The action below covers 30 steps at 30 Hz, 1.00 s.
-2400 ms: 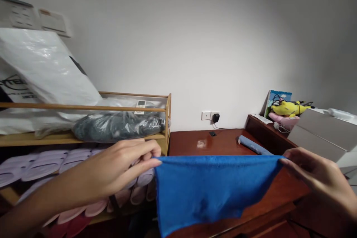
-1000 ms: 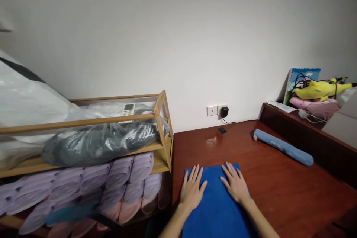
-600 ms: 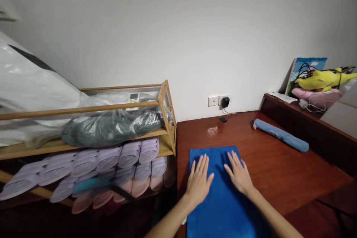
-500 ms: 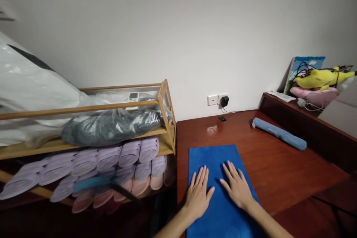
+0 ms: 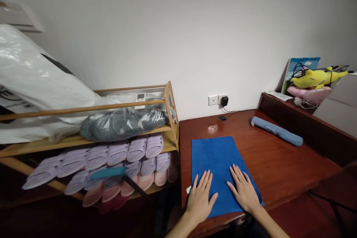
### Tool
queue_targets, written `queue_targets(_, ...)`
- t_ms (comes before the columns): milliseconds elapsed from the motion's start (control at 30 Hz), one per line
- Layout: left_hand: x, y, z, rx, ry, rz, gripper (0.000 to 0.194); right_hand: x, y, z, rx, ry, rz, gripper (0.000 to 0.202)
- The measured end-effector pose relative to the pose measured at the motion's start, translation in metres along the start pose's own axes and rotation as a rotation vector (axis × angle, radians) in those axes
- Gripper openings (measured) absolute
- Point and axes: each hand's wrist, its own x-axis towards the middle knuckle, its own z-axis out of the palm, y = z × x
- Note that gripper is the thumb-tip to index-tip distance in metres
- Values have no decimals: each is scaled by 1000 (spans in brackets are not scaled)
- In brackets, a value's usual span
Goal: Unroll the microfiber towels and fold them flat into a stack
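Note:
A blue towel (image 5: 216, 156) lies flat on the reddish-brown wooden table, its near edge close to the table's front edge. My left hand (image 5: 200, 199) rests palm down near its left side, fingers extended. Farther right, my right hand (image 5: 243, 189) is also flat on the cloth, fingers out and thumb pointing inward. Neither hand holds anything. Beside my left hand, a small white tag (image 5: 189, 189) sticks out from the towel's left edge. At the right front corner the fabric curls up slightly.
A rolled blue-grey cloth (image 5: 276, 131) lies on the table's right side. Behind is a wall socket with a black plug (image 5: 224, 101). Left stands a wooden rack (image 5: 170, 119) with lilac slippers (image 5: 136, 150) and bagged items. A yellow plush toy (image 5: 315, 78) sits on the right ledge.
The towel's far edge sits farther back on the table, and its near edge and side tag now show. Both hands have shifted slightly right and nearer to me, still flat. The view has turned slightly left.

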Motion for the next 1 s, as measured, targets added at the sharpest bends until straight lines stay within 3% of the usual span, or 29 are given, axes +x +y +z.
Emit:
queue_targets(400,-19,16,-2,26,11,0,59,-34,20,0,-78,48,16,64)
queue_targets(500,-15,9,1,16,-8,-27,58,-22,21,-1,-60,42,10,63)
queue_targets(633,9,-9,0,-13,-52,-50,57,10,19,-7,-26,-1,44,64)
queue_targets(800,33,-16,-2,-25,-129,-123,62,33,1,-9,-16,-1,130,70)
queue_targets(1000,47,-6,21,16,54,-244,59,36,-19,7,-75,21,223,73)
